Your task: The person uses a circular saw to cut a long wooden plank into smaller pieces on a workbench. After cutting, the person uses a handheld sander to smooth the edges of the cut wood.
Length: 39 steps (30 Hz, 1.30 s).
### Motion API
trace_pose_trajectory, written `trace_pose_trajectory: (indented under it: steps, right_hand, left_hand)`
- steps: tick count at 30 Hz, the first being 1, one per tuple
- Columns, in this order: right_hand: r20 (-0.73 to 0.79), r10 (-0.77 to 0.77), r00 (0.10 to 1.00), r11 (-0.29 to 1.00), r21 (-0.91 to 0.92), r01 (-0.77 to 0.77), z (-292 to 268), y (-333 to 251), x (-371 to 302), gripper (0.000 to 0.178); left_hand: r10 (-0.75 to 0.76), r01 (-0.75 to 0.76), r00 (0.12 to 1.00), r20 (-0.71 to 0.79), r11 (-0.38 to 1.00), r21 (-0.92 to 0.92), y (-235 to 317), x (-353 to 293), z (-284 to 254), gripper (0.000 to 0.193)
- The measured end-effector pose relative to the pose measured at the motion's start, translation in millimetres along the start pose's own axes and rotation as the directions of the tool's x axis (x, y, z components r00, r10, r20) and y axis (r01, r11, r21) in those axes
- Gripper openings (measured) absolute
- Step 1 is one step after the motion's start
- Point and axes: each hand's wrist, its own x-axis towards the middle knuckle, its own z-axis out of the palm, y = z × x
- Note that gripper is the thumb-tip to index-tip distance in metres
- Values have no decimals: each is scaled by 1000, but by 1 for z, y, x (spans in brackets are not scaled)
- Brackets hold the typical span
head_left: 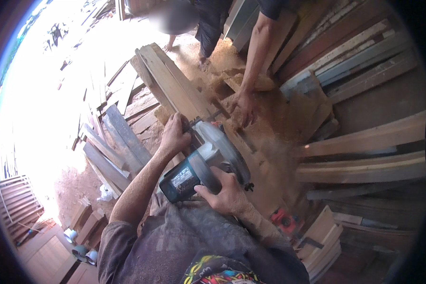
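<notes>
The right hand (227, 194) is wrapped around the rear handle of a circular saw (217, 139), thumb lying on one side of the grip and the fingers closed about the other. The saw sits just in front of the wearer's body, its dark teal motor housing (179, 180) turned to the left and its pale, rounded blade guard to the right. The left hand (176, 135) is bent at the saw's front left edge, fingers curled down where the tool meets the near end of the pale timber (168, 78); whether it grips the saw, the wood or both, I cannot tell. That timber (several long pieces lying side by side) runs away from the saw toward the upper left. Just to its right, a co-worker leans in, one forearm (258, 59) reaching down so that the co-worker's hand (244, 110) hangs spread above ground coated in sawdust (222, 54). Greyish planks (123, 130) lie left of the wearer's left forearm, and long boards (364, 130) are stacked at the right. A red power tool (284, 220) rests near the wearer's right forearm, beside more cut lumber (322, 232).
</notes>
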Motion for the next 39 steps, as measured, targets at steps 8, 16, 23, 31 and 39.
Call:
trace_pose_trajectory:
  steps: [8,16,23,31,39]
  right_hand:
    - [3,-22,1000,1000,-18,22,4,10,1,30]
    - [11,-20,1000,999,-28,20,5,12,1,31]
    - [23,-11,1000,1000,22,10,2,7,1,32]
    - [17,-10,1000,1000,-16,10,1,8,1,30]
    - [34,12,999,999,44,-13,0,4,2,31]
  left_hand:
    - [-26,27,999,-31,999,32,-3,2,1,37]
    - [-38,38,999,-16,999,-10,3,-1,-2,38]
    - [-12,15,999,-50,998,53,-8,1,2,39]
    - [0,1,999,-49,1000,17,-7,0,1,41]
    - [-2,1,1000,-25,999,-33,2,-1,-2,39]
